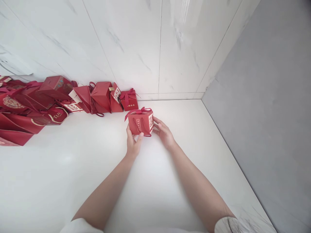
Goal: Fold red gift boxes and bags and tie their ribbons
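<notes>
A small red gift box (135, 122) with a ribbon bow on top, rope handles on its front and a white printed panel on its right side is between my two hands, over the white counter. My left hand (133, 144) grips its lower left, thumb in front and fingers along the left side. On the other side, my right hand (165, 134) has its fingers against the right face, partly hidden behind the box. Just behind stands another small red box (129, 101) with a bow, apart from both hands.
Several red gift boxes (102, 95) lie in a row along the marble-patterned wall (136, 42), piled deeper toward the left. A grey panel (262, 97) borders the white counter (73, 181) on the right. A paper sheet (14, 66) is at the far left.
</notes>
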### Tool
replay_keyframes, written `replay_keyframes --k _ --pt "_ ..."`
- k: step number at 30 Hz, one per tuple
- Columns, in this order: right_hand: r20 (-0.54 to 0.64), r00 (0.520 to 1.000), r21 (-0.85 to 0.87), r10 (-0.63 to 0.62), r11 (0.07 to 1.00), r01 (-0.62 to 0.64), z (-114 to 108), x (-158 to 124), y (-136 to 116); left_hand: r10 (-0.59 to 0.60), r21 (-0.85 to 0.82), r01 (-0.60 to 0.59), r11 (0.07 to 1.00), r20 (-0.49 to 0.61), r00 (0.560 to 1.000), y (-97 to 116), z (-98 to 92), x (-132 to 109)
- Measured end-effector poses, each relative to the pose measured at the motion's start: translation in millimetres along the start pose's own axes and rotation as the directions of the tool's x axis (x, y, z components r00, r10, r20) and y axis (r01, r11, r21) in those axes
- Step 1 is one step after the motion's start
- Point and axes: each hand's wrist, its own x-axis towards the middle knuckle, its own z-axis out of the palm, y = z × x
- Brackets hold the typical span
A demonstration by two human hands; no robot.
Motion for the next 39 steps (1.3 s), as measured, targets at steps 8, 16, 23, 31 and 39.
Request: replay_keyframes --k 8,16,23,31,39 --pt "-0.153 0.988 0.272 0.036 0.962 0.008 -11.7 -0.3 -5.3 -0.030 -0.171 0.040 0.984 0.056 0.998 1.5 0.0 5.3" --pt "-0.062 0.997 0.144 -0.037 0.988 0.046 -3.1 -3.2 -4.9 -0.123 -0.174 0.123 0.977 0.010 0.992 -3.1 -0.7 4.5" --pt "0.130 0.991 -0.010 -0.021 1.000 0.023 12.7 -8.8 -14.8 0.003 -0.171 -0.005 0.985 -0.012 1.000 -3.3 -2.5 7.0" --pt "0.092 0.992 -0.120 -0.083 0.988 0.093 3.3 -4.1 -1.4 -0.212 -0.242 0.229 0.943 0.093 0.973 -9.1 -5.2 8.6" --pt "0.114 0.990 -0.160 -0.089 0.981 0.107 6.1 -3.9 -1.4 -0.344 -0.326 0.335 0.884 0.032 0.938 -2.8 -0.8 10.5"
